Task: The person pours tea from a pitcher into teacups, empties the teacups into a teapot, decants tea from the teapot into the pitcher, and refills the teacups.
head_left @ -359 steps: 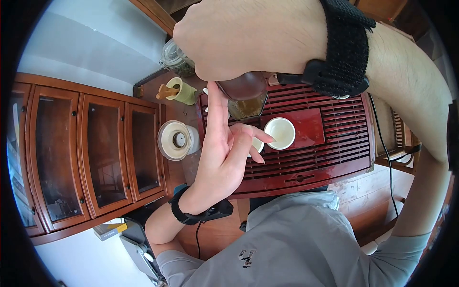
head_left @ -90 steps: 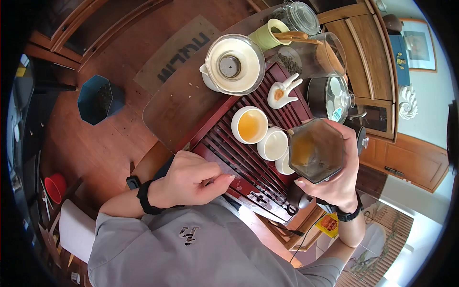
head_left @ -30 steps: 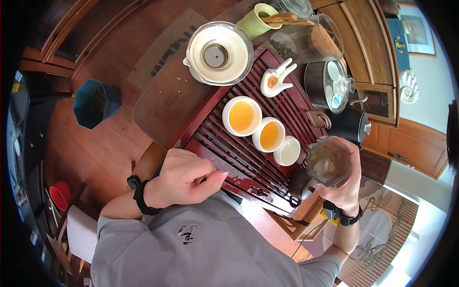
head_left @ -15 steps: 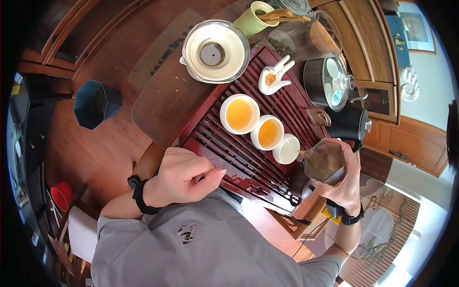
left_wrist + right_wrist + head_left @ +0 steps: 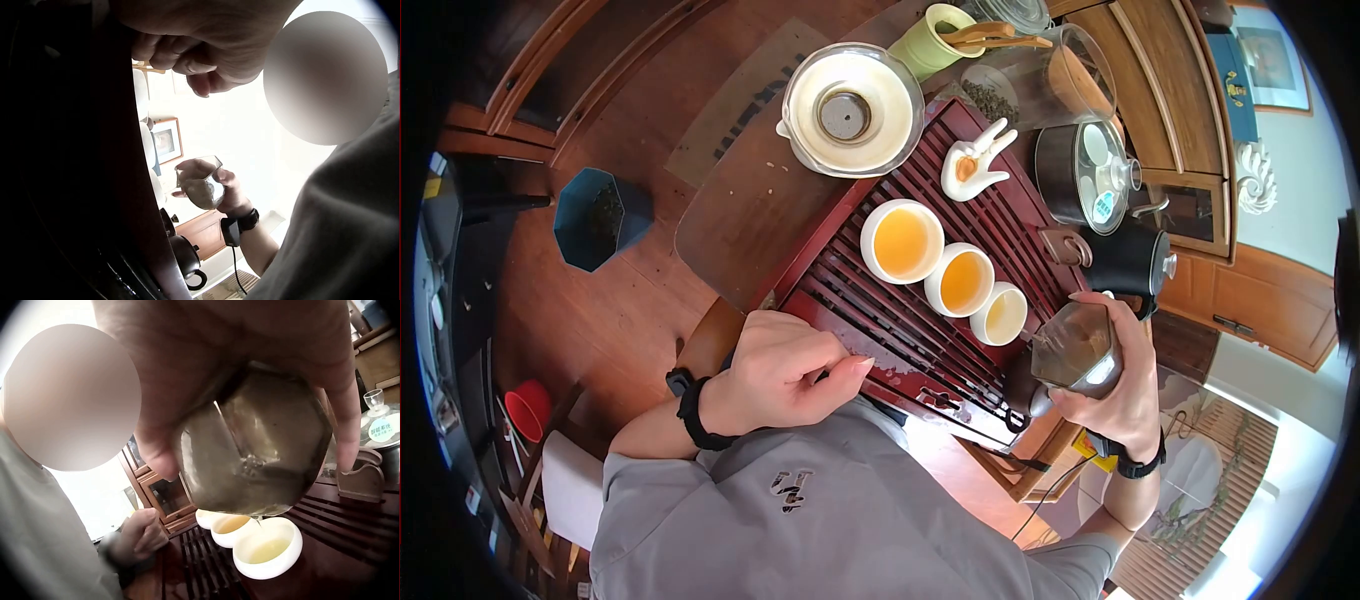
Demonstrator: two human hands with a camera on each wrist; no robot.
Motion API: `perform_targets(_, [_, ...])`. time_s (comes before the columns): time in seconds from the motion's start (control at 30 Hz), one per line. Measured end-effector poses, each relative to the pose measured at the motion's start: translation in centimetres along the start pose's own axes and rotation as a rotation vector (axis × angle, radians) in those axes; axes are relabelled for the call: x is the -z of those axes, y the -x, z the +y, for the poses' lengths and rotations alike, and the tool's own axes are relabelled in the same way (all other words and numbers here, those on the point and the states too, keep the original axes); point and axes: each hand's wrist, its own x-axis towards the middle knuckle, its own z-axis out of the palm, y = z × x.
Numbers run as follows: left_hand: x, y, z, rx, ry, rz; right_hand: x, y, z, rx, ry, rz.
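Observation:
My right hand [image 5: 1135,395] grips a faceted glass tea pitcher [image 5: 1072,348] round its sides, thumb on one side and fingers on the other. The pitcher is tilted, its lip just over the nearest white teacup [image 5: 269,570]. In the right wrist view a thin stream runs from the lip into that cup, where pale tea covers the bottom. Amber tea stands in the middle cup [image 5: 940,303] and the larger far cup [image 5: 869,243]. My left hand [image 5: 790,368] rests, loosely curled and holding nothing, at the near edge of the slatted tea tray [image 5: 825,312].
A dark teapot [image 5: 1022,388] sits beside the pitcher. A white hand-shaped ornament [image 5: 978,165] stands behind the cups. A pitcher with a strainer [image 5: 800,140] is left of the tray. A lidded pot [image 5: 1055,175] and black kettle [image 5: 1135,262] stand at the right.
Over the last seconds tea has appeared in the middle cup, then in the nearest one. The right hand has lowered the pitcher and tilted it over the nearest cup. The left hand has barely moved.

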Motion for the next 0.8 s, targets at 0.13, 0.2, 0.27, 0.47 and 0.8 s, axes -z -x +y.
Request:
perform_targets(0.13, [-0.02,-0.01,-0.04,-0.002,0.004,-0.001,-0.01,0.13,-0.36,0.035,0.074,-0.006])
perform_targets(0.2, [-0.03,-0.02,-0.02,-0.004,0.002,0.002,-0.04,0.10,-0.51,0.031,0.087,-0.005])
perform_targets(0.27, [-0.06,-0.04,0.00,-0.005,0.001,0.006,-0.06,0.08,-0.71,0.030,0.113,-0.012])
perform_targets(0.47, [-0.07,-0.02,0.00,-0.002,0.006,0.007,-0.10,0.02,-0.78,0.035,0.132,-0.022])
perform_targets(0.8, [0.00,-0.05,0.02,-0.003,0.002,-0.001,-0.21,0.10,-0.39,0.009,0.106,-0.017])
